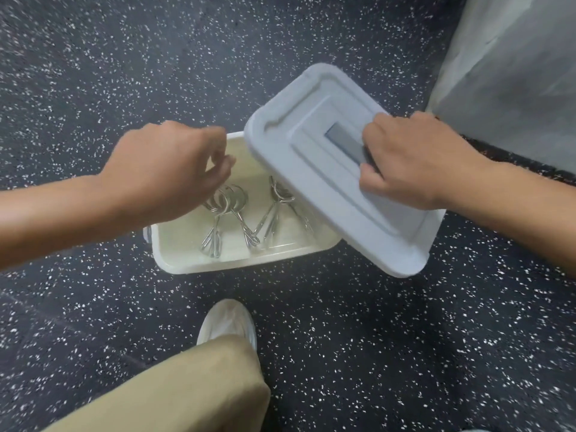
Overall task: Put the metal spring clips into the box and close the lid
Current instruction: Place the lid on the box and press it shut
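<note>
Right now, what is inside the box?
Metal spring clips lie in the box. The lid, held by the right hand, covers its right end, hiding anything there.

The pale grey plastic lid (314,169) hides the right end of the cream plastic box (243,260) and part of the metal spring clips (249,216). The left hand (168,169) covers the box's far-left corner. The right hand (417,160) conceals its own fingertips under the lid's dark handle (346,141). Both forearms run off the picture's edges.

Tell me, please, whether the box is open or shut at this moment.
Open. The right hand holds the lid tilted over the box, covering only its right part; the spring clips inside remain visible.
</note>
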